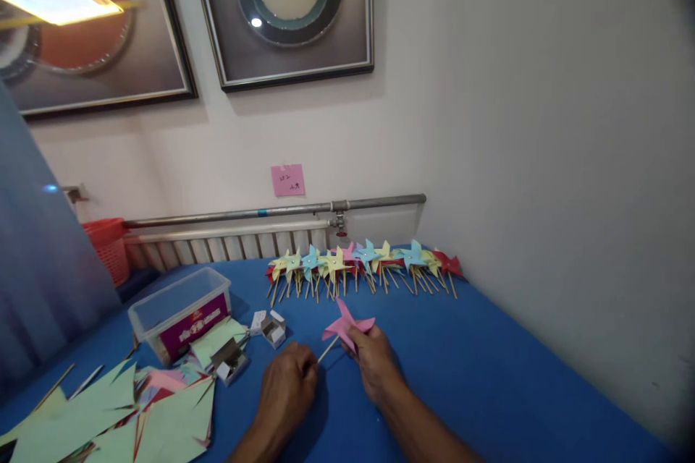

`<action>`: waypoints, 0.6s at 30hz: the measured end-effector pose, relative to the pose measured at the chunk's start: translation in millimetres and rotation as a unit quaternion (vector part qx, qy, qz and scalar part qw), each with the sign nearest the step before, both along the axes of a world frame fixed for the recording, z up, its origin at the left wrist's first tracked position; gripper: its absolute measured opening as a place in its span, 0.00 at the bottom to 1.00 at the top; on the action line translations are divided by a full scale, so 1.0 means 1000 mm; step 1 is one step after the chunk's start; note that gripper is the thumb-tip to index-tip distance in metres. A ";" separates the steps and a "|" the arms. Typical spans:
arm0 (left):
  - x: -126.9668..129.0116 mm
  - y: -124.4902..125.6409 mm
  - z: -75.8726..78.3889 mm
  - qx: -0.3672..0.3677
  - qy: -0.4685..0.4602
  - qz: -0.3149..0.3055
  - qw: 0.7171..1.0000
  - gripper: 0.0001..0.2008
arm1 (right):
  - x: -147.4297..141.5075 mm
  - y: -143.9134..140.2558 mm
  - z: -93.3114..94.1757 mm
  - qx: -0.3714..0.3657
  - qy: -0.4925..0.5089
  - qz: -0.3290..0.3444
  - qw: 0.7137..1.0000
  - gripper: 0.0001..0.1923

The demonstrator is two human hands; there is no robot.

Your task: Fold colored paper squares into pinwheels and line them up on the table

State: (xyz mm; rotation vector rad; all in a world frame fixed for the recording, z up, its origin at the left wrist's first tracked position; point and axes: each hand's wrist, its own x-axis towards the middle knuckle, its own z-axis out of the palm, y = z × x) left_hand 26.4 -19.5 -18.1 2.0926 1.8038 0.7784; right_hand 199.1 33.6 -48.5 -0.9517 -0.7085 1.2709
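Observation:
A pink paper pinwheel (346, 323) on a thin wooden stick (328, 349) is held between both hands over the blue table. The fingers of my right hand (374, 358) pinch the pinwheel's paper head at its right side. My left hand (290, 380) is closed around the lower part of the stick, whose end is hidden in the fist. Beyond the hands, a long row of finished pinwheels (335, 264) in yellow, blue, pink and red lies with the sticks pointing toward me.
Left of my hands are small open boxes (273, 330), a grey box (229, 360), a clear plastic tub (179, 311) and cut paper sheets (177, 419). A red basket (108, 249) and a radiator (217, 246) stand behind. A wall (554, 195) borders the blue table (489, 369).

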 end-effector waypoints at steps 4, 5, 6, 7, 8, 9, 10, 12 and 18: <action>0.000 0.001 -0.001 -0.017 -0.002 0.017 1.000 0.10 | -0.001 0.000 0.004 -0.002 0.013 0.004 1.000 0.14; 0.000 0.002 -0.001 -0.016 -0.018 0.023 0.999 0.10 | -0.001 0.000 0.006 0.004 0.018 0.009 1.000 0.16; -0.002 0.004 -0.001 -0.013 -0.036 0.030 0.999 0.10 | 0.000 0.000 0.008 0.009 0.023 0.007 1.000 0.17; -0.003 0.007 0.000 -0.010 -0.055 0.039 0.998 0.10 | 0.000 0.000 0.009 0.012 0.028 -0.002 1.000 0.18; -0.004 0.010 0.001 -0.008 -0.072 0.048 0.996 0.10 | 0.000 0.001 0.010 0.010 0.033 -0.017 0.999 0.19; -0.005 0.015 0.003 -0.006 -0.089 0.056 0.994 0.10 | 0.000 0.002 0.009 0.004 0.037 -0.035 0.999 0.20; -0.005 0.020 0.006 -0.003 -0.105 0.061 0.993 0.10 | -0.001 0.003 0.007 -0.004 0.038 -0.054 0.998 0.20; 0.001 0.033 0.015 0.003 -0.140 0.061 0.988 0.11 | -0.005 0.005 0.001 -0.022 0.019 -0.066 0.997 0.18; 0.076 0.067 0.053 0.000 -0.245 -0.018 0.969 0.10 | -0.030 0.014 -0.013 0.031 -0.096 -0.020 0.995 0.08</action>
